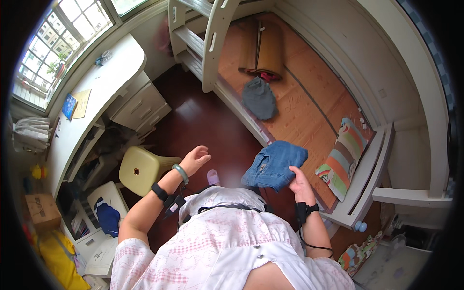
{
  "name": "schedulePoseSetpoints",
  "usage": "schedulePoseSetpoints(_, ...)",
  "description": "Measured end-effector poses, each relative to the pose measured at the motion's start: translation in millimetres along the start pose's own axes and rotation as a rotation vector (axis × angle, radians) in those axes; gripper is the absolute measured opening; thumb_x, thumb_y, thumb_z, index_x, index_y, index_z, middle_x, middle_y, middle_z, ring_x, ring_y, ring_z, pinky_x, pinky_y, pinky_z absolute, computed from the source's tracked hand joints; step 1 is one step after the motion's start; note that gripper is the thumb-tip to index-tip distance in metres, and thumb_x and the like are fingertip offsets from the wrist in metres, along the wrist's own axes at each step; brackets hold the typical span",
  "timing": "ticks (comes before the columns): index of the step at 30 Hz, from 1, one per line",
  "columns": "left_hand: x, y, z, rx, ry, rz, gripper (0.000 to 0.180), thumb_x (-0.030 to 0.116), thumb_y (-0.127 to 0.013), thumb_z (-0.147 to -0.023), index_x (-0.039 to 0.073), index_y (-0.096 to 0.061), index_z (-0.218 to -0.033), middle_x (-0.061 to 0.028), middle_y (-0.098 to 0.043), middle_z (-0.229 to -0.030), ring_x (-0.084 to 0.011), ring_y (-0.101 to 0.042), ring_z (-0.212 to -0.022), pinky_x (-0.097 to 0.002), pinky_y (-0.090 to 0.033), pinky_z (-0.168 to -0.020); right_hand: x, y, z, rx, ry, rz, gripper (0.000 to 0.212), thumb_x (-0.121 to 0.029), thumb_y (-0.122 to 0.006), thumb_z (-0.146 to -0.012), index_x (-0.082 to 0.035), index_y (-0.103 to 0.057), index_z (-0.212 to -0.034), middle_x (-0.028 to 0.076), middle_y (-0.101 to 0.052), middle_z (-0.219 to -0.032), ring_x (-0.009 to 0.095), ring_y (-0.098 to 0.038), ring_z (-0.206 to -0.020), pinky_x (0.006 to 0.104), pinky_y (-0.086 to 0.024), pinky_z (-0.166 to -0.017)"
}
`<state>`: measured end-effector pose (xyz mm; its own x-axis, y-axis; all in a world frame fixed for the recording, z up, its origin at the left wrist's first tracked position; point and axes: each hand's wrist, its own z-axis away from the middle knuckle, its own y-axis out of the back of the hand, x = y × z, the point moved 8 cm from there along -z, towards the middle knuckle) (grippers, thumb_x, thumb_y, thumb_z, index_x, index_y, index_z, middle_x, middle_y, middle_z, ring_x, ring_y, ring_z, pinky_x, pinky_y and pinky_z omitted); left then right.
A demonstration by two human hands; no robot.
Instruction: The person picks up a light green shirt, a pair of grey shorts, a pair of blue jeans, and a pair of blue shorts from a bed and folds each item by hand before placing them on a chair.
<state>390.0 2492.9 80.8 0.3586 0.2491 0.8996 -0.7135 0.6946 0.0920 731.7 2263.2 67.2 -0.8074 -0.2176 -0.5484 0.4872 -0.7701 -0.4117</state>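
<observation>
My right hand [300, 181] is closed on the edge of a pair of folded blue jeans [279, 164], thumb on top. The jeans are held in front of me by the near edge of the lower bunk, with a pocket showing. My left hand [196, 159] is in the air over the dark red floor, holding nothing, its fingers loosely bent and a little apart. A folded dark grey garment [260, 99] lies on the bunk's orange-brown mat [304, 92], beyond the jeans.
A rolled brown mat [266, 48] lies farther back on the bunk, and a striped pillow [342, 157] at its right end. A white ladder [212, 43] stands at the bunk. Left are a yellow stool [140, 169], a white desk [113, 70] and a cardboard box [42, 211].
</observation>
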Motion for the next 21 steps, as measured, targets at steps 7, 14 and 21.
schedulePoseSetpoints(7, -40.0, 22.4, 32.5, 0.126, 0.287, 0.179, 0.032, 0.021, -0.058, -0.087, 0.003, -0.052, -0.113, -0.0062, -0.062, -0.099, -0.0153, -0.059, -0.091, -0.0280, -0.047, -0.077, -81.5, -102.2, -64.5, -0.114, 0.021, -0.139, 0.051, -0.014, -0.061, -0.077, -0.001, -0.044, -0.124, 0.012, -0.052, -0.123, 0.030, -0.050, -0.111, 0.0461, -0.040, -0.097)
schedulePoseSetpoints(14, -37.7, 20.5, 47.3, 0.299, 0.436, 0.313, 0.030, 0.021, -0.056, -0.088, 0.006, -0.052, -0.112, -0.0048, -0.062, -0.098, -0.0144, -0.060, -0.089, -0.0271, -0.046, -0.075, -151.0, -146.2, -173.6, -0.216, 0.035, -0.181, 0.052, -0.020, -0.056, -0.081, 0.000, -0.042, -0.126, 0.013, -0.050, -0.126, 0.031, -0.049, -0.113, 0.0473, -0.039, -0.098)
schedulePoseSetpoints(21, -48.3, -6.2, 53.3, 0.460, 0.597, 0.472, 0.026, 0.023, -0.054, -0.090, 0.009, -0.052, -0.112, -0.0057, -0.061, -0.101, -0.0146, -0.059, -0.091, -0.0286, -0.046, -0.078, -82.7, -34.8, -284.6, 0.119, -0.204, 0.138, 0.078, -0.039, -0.050, -0.090, -0.009, -0.002, -0.144, 0.016, -0.015, -0.148, 0.028, -0.015, -0.138, 0.0424, -0.018, -0.109)
